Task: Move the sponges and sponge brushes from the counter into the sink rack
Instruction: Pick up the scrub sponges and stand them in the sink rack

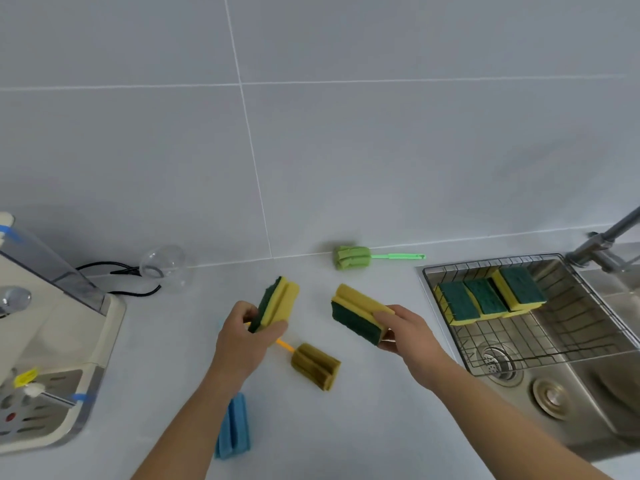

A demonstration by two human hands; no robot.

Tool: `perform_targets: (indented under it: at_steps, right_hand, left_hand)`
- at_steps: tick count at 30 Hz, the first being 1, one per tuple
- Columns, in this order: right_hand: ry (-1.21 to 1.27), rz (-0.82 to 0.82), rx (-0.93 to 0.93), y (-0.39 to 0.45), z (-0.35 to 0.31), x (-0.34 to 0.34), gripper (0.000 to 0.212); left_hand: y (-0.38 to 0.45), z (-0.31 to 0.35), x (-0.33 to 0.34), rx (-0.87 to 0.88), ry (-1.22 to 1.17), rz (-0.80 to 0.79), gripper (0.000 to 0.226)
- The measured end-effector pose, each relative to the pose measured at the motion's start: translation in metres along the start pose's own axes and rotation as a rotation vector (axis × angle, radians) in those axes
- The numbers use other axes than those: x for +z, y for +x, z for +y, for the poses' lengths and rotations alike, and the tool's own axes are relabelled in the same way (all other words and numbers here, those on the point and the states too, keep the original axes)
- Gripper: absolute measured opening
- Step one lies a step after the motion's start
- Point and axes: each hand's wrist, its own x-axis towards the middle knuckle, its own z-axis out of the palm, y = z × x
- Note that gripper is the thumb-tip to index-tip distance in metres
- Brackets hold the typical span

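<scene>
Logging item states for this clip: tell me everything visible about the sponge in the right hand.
The sponge is a rectangular block with a yellow foam body and a dark green scouring layer; a groove runs along its yellow side. The right hand grips one end, fingers across the yellow foam, holding it tilted above the counter and left of the sink rack. Nothing but the hand touches it. It looks dry and intact.

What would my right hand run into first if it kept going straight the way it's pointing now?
Probably nothing nearby: the right hand, holding a sponge, points up-left over bare counter toward the wall. The green brush lies just right of that line, though depth is unclear.
</scene>
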Motion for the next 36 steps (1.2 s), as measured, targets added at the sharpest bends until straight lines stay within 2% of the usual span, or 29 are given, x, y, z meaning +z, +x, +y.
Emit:
perform_targets:
  at_steps: [5,11,15,21,27,32,34,36]
  right_hand:
    - [0.219,0.005,0.060,-0.018,0.011,-0.027,0.025]
    - [0.545,0.004,0.152,-0.031,0.028,-0.058,0.028]
    - [0.671,-0.022,0.168,-0.036,0.033,-0.078,0.032]
    - [0.659,-0.129,0.144,-0.036,0.033,-0.100,0.038]
    - [0.517,-0.225,0.088,-0.028,0.038,-0.138,0.049]
    - [0.499,-0.240,0.064,-0.020,0.047,-0.166,0.054]
    - [0.526,-0.239,0.063,-0.016,0.051,-0.176,0.052]
    - [0.552,-0.230,0.066,-0.014,0.051,-0.190,0.037]
  left_hand:
    - [-0.021,0.011,0.026,-0.003,-0.066,-0.095,0.043]
    - [-0.040,0.024,0.063,0.019,-0.004,-0.195,0.084]
    - [-0.052,0.035,0.093,0.031,0.013,-0.199,0.091]
    - [-0.072,0.050,0.139,0.043,0.028,-0.232,0.085]
    - [-0.088,0.066,0.181,0.023,0.011,-0.252,0.082]
    - [-0.099,0.076,0.212,0.018,-0.001,-0.263,0.073]
    - [-0.102,0.080,0.223,0.011,-0.017,-0.268,0.071]
    - [-0.105,0.086,0.239,0.007,-0.028,-0.272,0.065]
